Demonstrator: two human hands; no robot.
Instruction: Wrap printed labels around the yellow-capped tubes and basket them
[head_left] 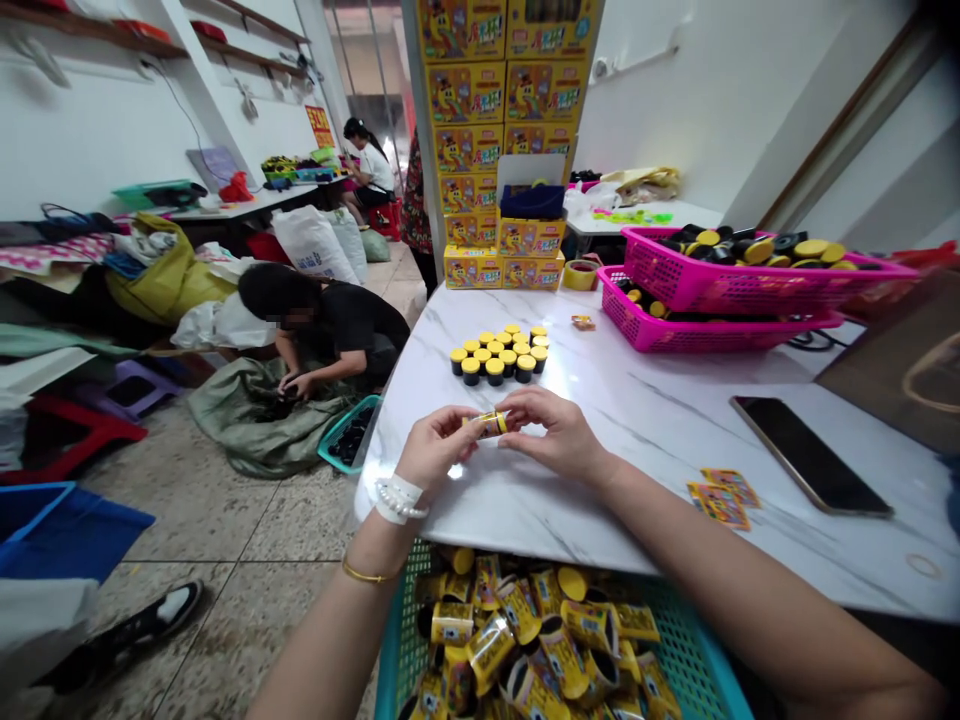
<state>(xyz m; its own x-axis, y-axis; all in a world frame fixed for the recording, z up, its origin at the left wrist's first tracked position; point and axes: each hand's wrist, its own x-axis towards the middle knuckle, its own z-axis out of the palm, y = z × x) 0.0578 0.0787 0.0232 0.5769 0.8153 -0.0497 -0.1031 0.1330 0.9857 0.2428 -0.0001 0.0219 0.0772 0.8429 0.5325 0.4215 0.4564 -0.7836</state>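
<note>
Between my two hands, over the front of the marble-patterned table (592, 400), is a small cup with a yellow printed sleeve (491, 425). My left hand (442, 445) pinches its left end with thumb and fingers. At the cup's yellow right end, the fingers of my right hand (551, 430) close around it. Just beyond my hands stands a cluster of small black cups with yellow lids (501, 350), upright and close together. Below the table edge, a teal basket (397, 640) holds many cups in yellow printed sleeves (517, 630), lying in a jumble.
To the right lie a black phone (810, 450) and several printed cards (724, 495). Pink baskets (705, 285) of lidded cups are stacked behind them. Yellow boxes (469, 90) and a tape roll (580, 275) stand at the back. A co-worker (337, 320) crouches at left beside a green sack (255, 420).
</note>
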